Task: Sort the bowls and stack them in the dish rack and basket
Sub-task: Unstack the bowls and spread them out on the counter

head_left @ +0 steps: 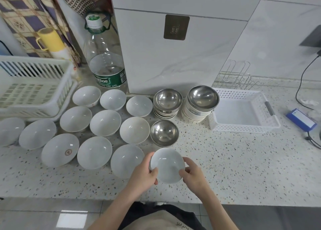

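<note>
Held item: small white ceramic bowl (pixel 167 165), upright, near the front edge of the speckled stone counter (pixel 234 160); whether it rests on the counter or is just lifted cannot be told.
Left hand (pixel 143 175): fingers curled round the bowl's left rim, thumb over the lip.
Right hand (pixel 194 174): fingers curled round the right rim; the two-sided hold keeps the bowl level.
Unsorted stock: about a dozen white bowls (pixel 105 123) set out singly, mouths up, across the counter's left half, apparently for sorting by kind.
Steel items: single steel bowl (pixel 164 132) apart; two nested steel-topped stacks (pixel 199 103) towards the back edge.
Destinations: white slatted dish rack (pixel 34 83) at the left edge; white perforated basket (pixel 243 109) towards the right; neither holds a bowl.
Assessment: sorting is at an early stage.
</note>
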